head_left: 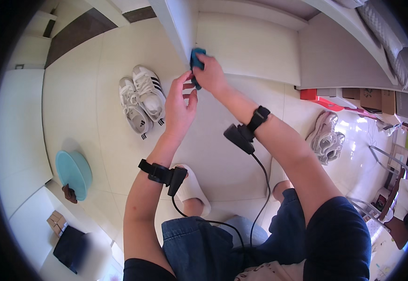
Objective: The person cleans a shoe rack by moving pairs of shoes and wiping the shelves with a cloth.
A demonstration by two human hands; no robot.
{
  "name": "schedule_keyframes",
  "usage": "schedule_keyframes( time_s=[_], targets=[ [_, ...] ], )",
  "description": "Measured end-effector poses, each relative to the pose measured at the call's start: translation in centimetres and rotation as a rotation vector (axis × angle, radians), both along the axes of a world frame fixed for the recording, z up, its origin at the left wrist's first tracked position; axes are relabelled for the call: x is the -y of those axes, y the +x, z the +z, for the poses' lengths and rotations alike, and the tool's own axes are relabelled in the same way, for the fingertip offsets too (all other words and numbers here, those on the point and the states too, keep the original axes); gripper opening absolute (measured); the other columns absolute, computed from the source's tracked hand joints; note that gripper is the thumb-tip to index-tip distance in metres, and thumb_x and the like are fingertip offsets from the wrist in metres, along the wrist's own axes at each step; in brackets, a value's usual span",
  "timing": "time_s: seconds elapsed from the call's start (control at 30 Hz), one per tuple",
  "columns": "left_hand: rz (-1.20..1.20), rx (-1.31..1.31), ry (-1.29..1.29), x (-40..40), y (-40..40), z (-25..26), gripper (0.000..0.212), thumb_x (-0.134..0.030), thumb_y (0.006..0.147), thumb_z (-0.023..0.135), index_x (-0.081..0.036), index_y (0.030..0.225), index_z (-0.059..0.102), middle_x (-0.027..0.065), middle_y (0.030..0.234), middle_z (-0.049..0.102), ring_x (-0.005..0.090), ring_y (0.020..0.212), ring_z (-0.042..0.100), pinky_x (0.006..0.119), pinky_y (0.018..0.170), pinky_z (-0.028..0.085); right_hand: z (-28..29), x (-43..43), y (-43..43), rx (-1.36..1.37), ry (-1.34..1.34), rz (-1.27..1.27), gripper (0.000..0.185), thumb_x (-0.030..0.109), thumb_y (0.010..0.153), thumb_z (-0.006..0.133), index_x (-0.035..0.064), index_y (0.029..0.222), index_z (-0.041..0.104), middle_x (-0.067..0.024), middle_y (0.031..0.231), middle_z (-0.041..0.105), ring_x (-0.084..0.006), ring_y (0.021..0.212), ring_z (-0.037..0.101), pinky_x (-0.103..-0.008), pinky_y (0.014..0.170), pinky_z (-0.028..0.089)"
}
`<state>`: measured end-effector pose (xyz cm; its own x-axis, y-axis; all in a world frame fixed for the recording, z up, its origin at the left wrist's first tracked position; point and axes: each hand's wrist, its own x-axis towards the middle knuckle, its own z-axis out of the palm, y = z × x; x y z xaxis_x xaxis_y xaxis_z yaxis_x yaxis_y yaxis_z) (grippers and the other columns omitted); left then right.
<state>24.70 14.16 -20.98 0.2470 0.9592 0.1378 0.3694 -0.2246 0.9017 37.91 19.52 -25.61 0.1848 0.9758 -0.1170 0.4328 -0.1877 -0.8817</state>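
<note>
A teal-blue cloth [197, 59] is bunched under the fingers of my right hand [210, 73]. That hand presses it against the front edge of a white upright cabinet panel [181, 30], near its lower end. Just left of the cloth, my left hand [180, 107] has its fingers apart and curved. Its fingertips are close to the cloth's lower end; whether they touch it I cannot tell. To the right of the panel is the pale floor of a low cabinet compartment [249, 45].
White sneakers with dark stripes [142, 98] stand left of my hands. A light-blue basin [74, 174] with a brown cloth [69, 194] over its rim is farther left. At right are more sneakers [326, 138] and several shoe boxes [370, 98]. Cables [265, 172] hang from my wrist devices.
</note>
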Motion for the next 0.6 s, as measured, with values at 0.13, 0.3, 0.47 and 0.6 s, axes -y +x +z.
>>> schedule_keyframes(
  time_s=[0.13,0.3,0.47,0.6],
  targets=[
    [-0.034,0.027,0.038,-0.3,0.8,0.5,0.049,0.009,0.082,0.058,-0.006,0.128,0.048,0.0120,0.122,0.055,0.0227,0.100,0.063,0.031,0.075,0.056,4.1,-2.7,0.9,0.077,0.502,-0.109,0.043,0.005,0.079,0.058,0.0071,0.122,0.062,-0.0219,0.114,0.057,-0.0405,0.103,0.054,-0.0407,0.091,0.046],
    [-0.134,-0.078,0.098,-0.3,1.9,-0.7,0.048,0.007,0.082,0.058,-0.006,0.128,0.050,0.0115,0.125,0.054,0.0253,0.103,0.062,0.033,0.078,0.055,1.2,-2.2,3.2,0.493,0.479,0.056,0.050,0.000,0.074,0.058,0.0143,0.122,0.063,-0.0147,0.118,0.055,-0.0376,0.104,0.050,-0.0403,0.090,0.047],
    [-0.222,-0.206,0.146,0.3,3.8,-1.4,0.043,-0.002,0.083,0.062,-0.006,0.125,0.053,0.0089,0.131,0.052,0.0281,0.112,0.057,0.037,0.087,0.052,-4.5,2.8,9.8,0.945,0.289,0.218,0.050,0.004,0.075,0.058,0.0210,0.121,0.063,-0.0093,0.122,0.052,-0.0318,0.106,0.050,-0.0411,0.086,0.049],
    [-0.291,-0.331,0.092,0.4,4.6,-1.5,0.045,-0.005,0.084,0.062,-0.006,0.128,0.052,0.0104,0.137,0.047,0.0289,0.118,0.053,0.038,0.092,0.049,-5.4,5.2,18.8,1.118,0.021,0.040,0.045,0.005,0.076,0.058,0.0191,0.119,0.063,-0.0106,0.124,0.051,-0.0344,0.111,0.048,-0.0410,0.088,0.048]
  ],
)
